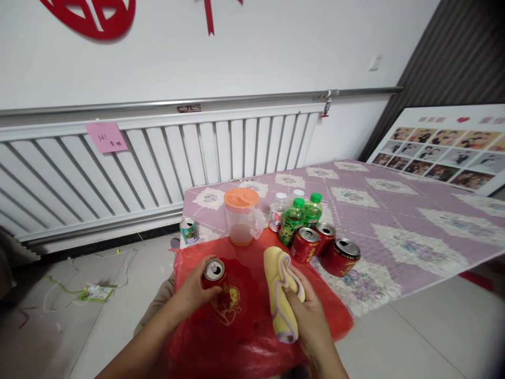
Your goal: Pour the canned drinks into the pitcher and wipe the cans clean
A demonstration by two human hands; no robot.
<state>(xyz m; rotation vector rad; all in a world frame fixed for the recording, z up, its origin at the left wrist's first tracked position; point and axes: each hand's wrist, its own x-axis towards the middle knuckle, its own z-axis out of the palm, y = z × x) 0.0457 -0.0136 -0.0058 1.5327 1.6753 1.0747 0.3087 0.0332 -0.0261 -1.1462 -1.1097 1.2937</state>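
Observation:
My left hand is wrapped round a red drink can, which stands upright on a shiny red plastic sheet with its top opened. In my right hand is a folded yellow cloth with purple edging, held a little to the right of the can. Behind both hands stands a clear plastic pitcher with an orange lid. Three other red cans, one of them nearest the cloth, stand beyond my right hand.
Green-capped bottles and white-capped bottles stand beside the pitcher. A small teal can is at the table's left edge. The purple flowered tablecloth runs right towards a photo board. A radiator lines the wall; a power strip lies on the floor.

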